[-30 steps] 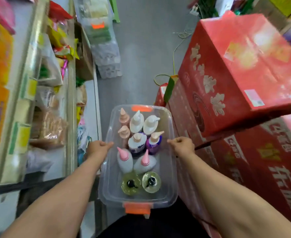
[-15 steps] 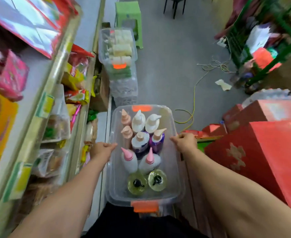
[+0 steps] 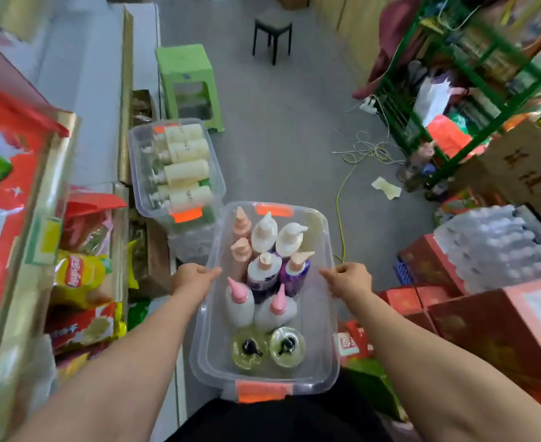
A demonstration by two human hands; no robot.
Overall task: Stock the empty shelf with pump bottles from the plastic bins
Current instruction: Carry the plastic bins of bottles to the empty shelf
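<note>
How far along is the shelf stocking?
Early. Done: nothing visibly; no bottles show on the shelves at left. In hand: the left hand and right hand grip the clear bin, which holds upright pump bottles. Left: shelving all of them, plus the second bin of cream bottles lying on their sides.

Clear plastic bin with orange latches, carried level, holds upright pump bottles.
</note>
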